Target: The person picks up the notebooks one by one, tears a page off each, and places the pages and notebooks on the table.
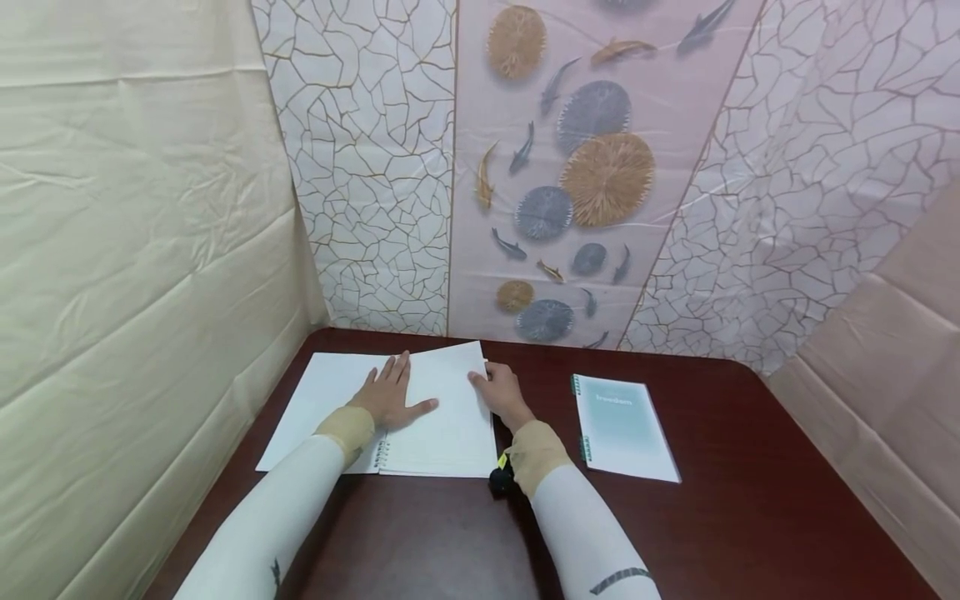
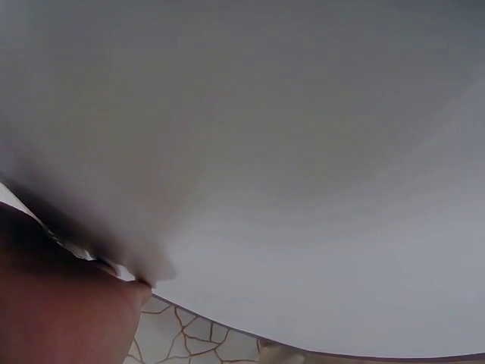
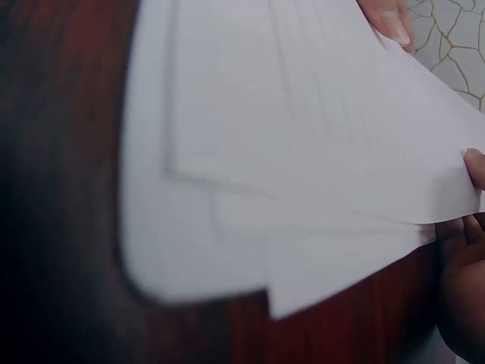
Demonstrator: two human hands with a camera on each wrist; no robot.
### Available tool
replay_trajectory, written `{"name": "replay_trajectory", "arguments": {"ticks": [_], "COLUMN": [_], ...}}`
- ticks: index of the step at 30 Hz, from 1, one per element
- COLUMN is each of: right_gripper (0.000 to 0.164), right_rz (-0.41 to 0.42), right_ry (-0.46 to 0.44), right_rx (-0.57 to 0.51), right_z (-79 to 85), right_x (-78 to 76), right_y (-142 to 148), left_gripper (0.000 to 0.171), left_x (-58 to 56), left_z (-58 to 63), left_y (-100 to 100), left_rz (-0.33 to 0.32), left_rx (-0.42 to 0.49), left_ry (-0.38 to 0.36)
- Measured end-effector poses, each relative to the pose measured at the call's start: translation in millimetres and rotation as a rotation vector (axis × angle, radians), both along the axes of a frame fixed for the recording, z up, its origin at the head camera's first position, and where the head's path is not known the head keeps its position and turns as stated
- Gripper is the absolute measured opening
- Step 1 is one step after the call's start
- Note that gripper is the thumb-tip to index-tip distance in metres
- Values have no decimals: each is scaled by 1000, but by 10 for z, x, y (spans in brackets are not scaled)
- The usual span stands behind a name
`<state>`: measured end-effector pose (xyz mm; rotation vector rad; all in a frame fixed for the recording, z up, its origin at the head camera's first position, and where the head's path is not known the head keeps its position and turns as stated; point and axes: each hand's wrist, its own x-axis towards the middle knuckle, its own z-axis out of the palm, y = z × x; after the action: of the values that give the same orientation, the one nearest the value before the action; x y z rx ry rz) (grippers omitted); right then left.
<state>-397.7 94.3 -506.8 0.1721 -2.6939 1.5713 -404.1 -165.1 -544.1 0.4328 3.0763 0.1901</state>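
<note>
Right hand (image 1: 504, 395) pinches a page (image 1: 450, 375) of the open notebook (image 1: 442, 458)

The notebook lies beneath both hands. The page's right edge sits between right thumb and fingers; the left hand (image 1: 388, 402) spreads flat over the sheets, hiding part of the wire coil (image 1: 382, 454). The paper is thin, white and smooth. On the dark red-brown table (image 1: 420, 542), a blue-and-white booklet (image 1: 624, 429) lies to the right, apart.

The notebook pages (image 1: 446, 421) look like smooth, matt paper, the table (image 1: 435, 542) like glossy wood.
</note>
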Motion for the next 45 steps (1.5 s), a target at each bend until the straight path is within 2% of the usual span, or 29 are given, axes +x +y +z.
{"name": "replay_trajectory", "arguments": {"ticks": [17,26,31,36,42,45], "right_gripper": [43,45,45,45,45,45], "right_rz": [47,85,108,125,150,158], "right_ry": [-27,-50,-71,-92,-112,-109], "right_rx": [45,10,-13,-28,-43,-58], "right_z": [14,27,29,39,80,91], "right_x": [-1,-1,-9,4,49,53], "right_y": [2,44,69,82,92,111], "left_gripper": [125,123,124,123,113,113], "left_x": [58,73,122,213,300,262], "left_z": [87,128,163,263,419,370], "left_y": [13,32,37,56,93,83], "left_rz": [2,8,-3,-11,-1,-4], "left_rx": [16,33,49,87,47,51], "left_ry": [-69,-82,-71,-81,-122,-108]}}
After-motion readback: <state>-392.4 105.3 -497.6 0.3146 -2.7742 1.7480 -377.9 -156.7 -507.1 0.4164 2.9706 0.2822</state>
